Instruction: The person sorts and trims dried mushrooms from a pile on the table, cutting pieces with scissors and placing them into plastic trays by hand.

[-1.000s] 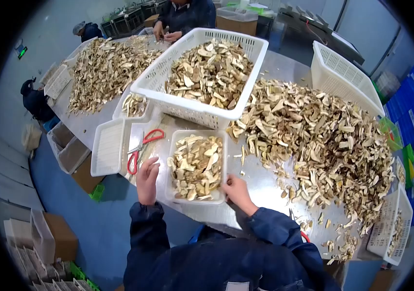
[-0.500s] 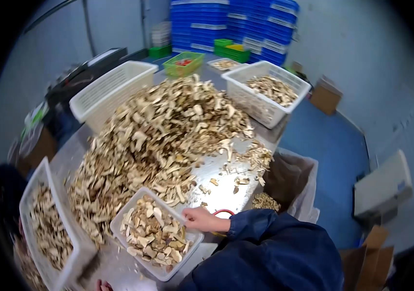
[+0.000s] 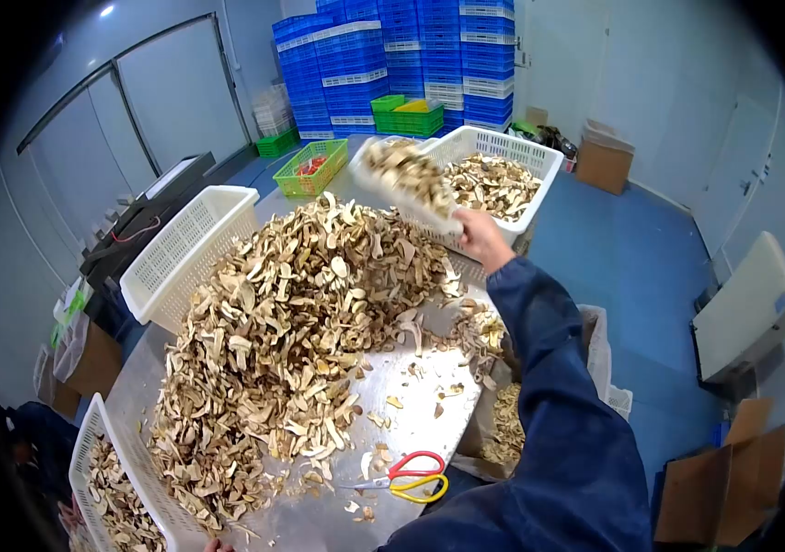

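My right hand (image 3: 482,237) is closed on the near rim of a small white plastic tub (image 3: 376,184). The tub is lifted, tilted and blurred, with dried mushroom slices (image 3: 411,173) in it. It hangs beside and partly over a white slotted basket (image 3: 539,189) that holds more slices. Of my left hand (image 3: 217,546) only the fingertips show at the bottom edge, near the left-hand basket; its grip is hidden. Scissors (image 3: 415,478) with one red and one yellow handle lie on the metal table (image 3: 392,377). A big heap of sliced mushrooms (image 3: 291,322) covers much of the table.
White baskets stand at the left (image 3: 185,258) and near left (image 3: 130,469), the nearer holding slices. A green basket (image 3: 311,166) with red items sits at the back. A lined bin (image 3: 507,423) holds scraps below the right edge. Another person's dark sleeve (image 3: 38,451) appears far left.
My right hand has carried the filled tub up and forward from the near table to the far right basket. The scissors now lie fully uncovered. The view has shifted.
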`<action>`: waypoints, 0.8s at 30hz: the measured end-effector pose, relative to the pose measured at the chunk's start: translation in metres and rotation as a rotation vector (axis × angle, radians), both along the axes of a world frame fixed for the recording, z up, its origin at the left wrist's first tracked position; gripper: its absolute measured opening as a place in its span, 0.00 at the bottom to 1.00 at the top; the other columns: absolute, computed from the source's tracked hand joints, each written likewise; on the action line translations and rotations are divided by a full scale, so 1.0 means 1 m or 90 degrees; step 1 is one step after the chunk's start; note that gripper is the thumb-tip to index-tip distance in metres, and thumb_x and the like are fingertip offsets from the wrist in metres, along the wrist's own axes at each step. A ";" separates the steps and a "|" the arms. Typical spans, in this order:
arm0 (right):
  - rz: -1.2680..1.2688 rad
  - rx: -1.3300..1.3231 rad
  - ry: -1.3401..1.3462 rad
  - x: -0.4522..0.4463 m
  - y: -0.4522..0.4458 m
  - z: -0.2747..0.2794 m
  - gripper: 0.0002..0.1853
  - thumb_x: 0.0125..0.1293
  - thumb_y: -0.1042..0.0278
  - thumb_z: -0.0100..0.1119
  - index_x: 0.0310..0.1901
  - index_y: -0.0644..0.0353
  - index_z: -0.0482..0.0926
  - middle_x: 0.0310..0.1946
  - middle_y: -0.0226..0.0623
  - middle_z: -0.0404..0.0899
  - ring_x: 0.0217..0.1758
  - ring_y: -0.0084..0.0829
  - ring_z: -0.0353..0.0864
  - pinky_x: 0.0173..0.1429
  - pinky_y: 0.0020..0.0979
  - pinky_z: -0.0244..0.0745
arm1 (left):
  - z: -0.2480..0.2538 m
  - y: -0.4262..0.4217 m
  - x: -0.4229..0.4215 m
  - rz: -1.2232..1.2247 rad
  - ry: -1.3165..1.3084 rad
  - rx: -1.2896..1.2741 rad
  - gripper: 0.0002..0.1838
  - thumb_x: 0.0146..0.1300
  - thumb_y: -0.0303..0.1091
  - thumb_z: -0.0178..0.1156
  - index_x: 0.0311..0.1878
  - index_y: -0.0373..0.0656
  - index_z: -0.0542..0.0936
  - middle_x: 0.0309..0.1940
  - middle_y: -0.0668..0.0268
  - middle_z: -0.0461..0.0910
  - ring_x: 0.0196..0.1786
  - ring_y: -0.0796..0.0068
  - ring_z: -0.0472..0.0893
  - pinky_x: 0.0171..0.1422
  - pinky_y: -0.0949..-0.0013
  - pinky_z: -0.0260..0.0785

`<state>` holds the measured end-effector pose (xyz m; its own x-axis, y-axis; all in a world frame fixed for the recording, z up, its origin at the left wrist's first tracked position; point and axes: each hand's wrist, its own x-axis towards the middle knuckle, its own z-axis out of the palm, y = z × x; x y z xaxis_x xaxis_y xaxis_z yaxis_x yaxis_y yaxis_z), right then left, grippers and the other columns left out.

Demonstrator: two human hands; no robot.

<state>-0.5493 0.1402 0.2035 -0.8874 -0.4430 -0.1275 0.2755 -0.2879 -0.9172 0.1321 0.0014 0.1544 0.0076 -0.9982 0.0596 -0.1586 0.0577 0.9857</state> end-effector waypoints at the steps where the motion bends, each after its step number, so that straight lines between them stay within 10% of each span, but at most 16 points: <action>1: -0.024 -0.035 -0.078 -0.034 -0.004 -0.005 0.12 0.65 0.72 0.50 0.43 0.74 0.74 0.28 0.42 0.78 0.16 0.17 0.71 0.13 0.15 0.64 | 0.002 0.002 -0.003 -0.001 -0.005 0.000 0.18 0.67 0.33 0.55 0.55 0.32 0.73 0.50 0.56 0.75 0.51 0.65 0.76 0.57 0.67 0.70; 5: 0.122 -0.338 -0.293 -0.084 -0.009 -0.006 0.20 0.71 0.71 0.43 0.60 0.72 0.59 0.45 0.51 0.78 0.14 0.12 0.69 0.12 0.09 0.68 | 0.010 0.007 -0.013 -0.013 -0.021 -0.004 0.18 0.67 0.34 0.55 0.54 0.31 0.74 0.50 0.56 0.75 0.51 0.66 0.75 0.57 0.68 0.70; 16: 0.220 -0.382 -0.294 -0.063 -0.015 -0.001 0.20 0.70 0.72 0.45 0.62 0.67 0.63 0.50 0.47 0.77 0.18 0.08 0.64 0.16 0.06 0.62 | 0.009 0.011 -0.007 -0.029 -0.045 0.009 0.18 0.67 0.34 0.54 0.55 0.31 0.74 0.50 0.55 0.76 0.50 0.66 0.76 0.56 0.68 0.70; 21: 0.210 -0.384 -0.223 -0.074 0.049 -0.035 0.26 0.68 0.74 0.46 0.67 0.67 0.56 0.51 0.55 0.72 0.13 0.13 0.61 0.14 0.12 0.59 | -0.003 0.007 0.000 0.002 -0.038 0.026 0.18 0.67 0.35 0.55 0.54 0.33 0.76 0.50 0.55 0.77 0.50 0.66 0.77 0.54 0.69 0.71; 22: 0.219 -0.226 0.142 -0.083 0.066 -0.060 0.26 0.68 0.73 0.44 0.67 0.67 0.56 0.51 0.58 0.72 0.12 0.12 0.59 0.13 0.13 0.57 | -0.005 0.008 0.001 0.001 -0.027 0.024 0.18 0.67 0.36 0.55 0.54 0.33 0.76 0.50 0.55 0.77 0.49 0.66 0.78 0.53 0.69 0.72; 24: 0.226 -0.166 0.185 -0.075 0.087 -0.062 0.24 0.68 0.73 0.42 0.65 0.67 0.57 0.50 0.59 0.73 0.14 0.10 0.59 0.16 0.13 0.56 | -0.002 0.006 -0.003 0.009 -0.073 0.042 0.18 0.67 0.36 0.56 0.54 0.34 0.76 0.50 0.54 0.77 0.49 0.66 0.78 0.53 0.69 0.72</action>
<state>-0.6243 0.2270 0.1413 -0.6589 -0.7071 0.2566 0.1425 -0.4523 -0.8804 0.1291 0.0070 0.1526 0.0178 -0.9998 -0.0052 -0.2707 -0.0098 0.9626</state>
